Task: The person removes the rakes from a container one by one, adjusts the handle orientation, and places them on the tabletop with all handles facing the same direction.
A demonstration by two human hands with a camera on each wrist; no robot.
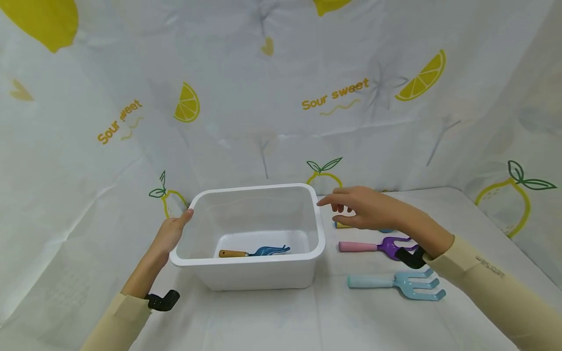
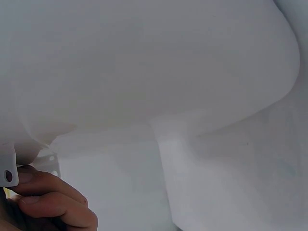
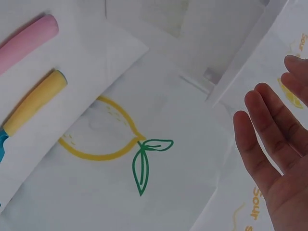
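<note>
A white plastic tub [image 1: 246, 262] stands on the cloth. My left hand [image 1: 171, 234] grips its left rim, thumb on top; in the left wrist view curled fingers [image 2: 57, 198] show beneath the rim. Inside the tub lies a small blue hand rake [image 1: 267, 251] with a wooden handle. My right hand [image 1: 369, 207] is held up by the tub's right rim, fingers extended and holding nothing; whether a fingertip touches the rim I cannot tell. Below it lies a yellow-handled garden tool [image 1: 342, 225] with a blue head, partly hidden by the hand.
Right of the tub lie a purple garden fork [image 1: 388, 246] with a pink handle and a light blue hand rake [image 1: 410, 283]. A white lemon-print sheet [image 1: 246, 156] hangs behind the tub and along the sides.
</note>
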